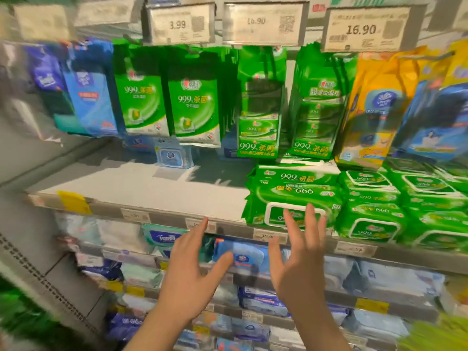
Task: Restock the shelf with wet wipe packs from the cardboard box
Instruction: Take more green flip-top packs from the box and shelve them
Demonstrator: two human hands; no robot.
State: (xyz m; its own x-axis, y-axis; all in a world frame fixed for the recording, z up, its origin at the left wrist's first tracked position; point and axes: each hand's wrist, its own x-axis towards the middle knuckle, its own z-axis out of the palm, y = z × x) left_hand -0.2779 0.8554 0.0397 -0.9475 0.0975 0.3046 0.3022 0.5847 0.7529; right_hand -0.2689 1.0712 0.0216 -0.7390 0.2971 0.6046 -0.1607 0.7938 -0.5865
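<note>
Green wet wipe packs (293,196) lie stacked on the grey shelf (141,183), at its right half, with more green stacks (405,206) further right. My right hand (301,252) is spread open in front of the lowest pack of the left stack, its fingertips at the pack's white lid; whether they touch it is unclear. My left hand (195,269) hovers open below the shelf's front edge, holding nothing. The cardboard box is out of view.
Green, blue and yellow packs (192,105) hang from hooks above the shelf, under price tags (260,22). A small blue pack (172,155) stands at the shelf's back. Lower shelves (253,257) hold blue and white packs. The shelf's left half is bare.
</note>
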